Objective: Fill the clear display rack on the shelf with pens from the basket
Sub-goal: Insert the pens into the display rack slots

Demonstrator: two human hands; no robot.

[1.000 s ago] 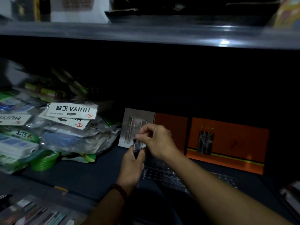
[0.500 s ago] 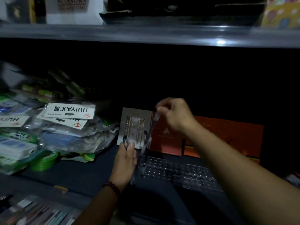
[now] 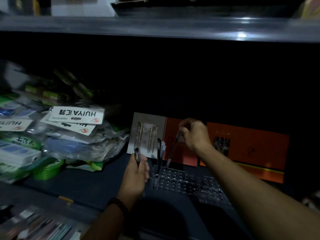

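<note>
— While the left hand (image 3: 136, 174) grips black-capped pens (image 3: 137, 155) over the dark shelf (image 3: 78, 184), what's beside it?
— Just right, the clear perforated plastic rack (image 3: 190, 184), toward the shelf's front edge; the right hand (image 3: 195, 134) pinches a slim clear pen (image 3: 171, 151), tip at the rack's rear-left corner.

You face a dim shelf (image 3: 78, 184), its back lost in darkness, under a grey upper ledge (image 3: 155, 26) catching one glint (image 3: 241, 35).

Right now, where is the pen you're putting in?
Head view, right of centre: the right hand pinches the pen by its top before the orange box, tip down at the back left of the clear rack, beside the standing pens.
</note>
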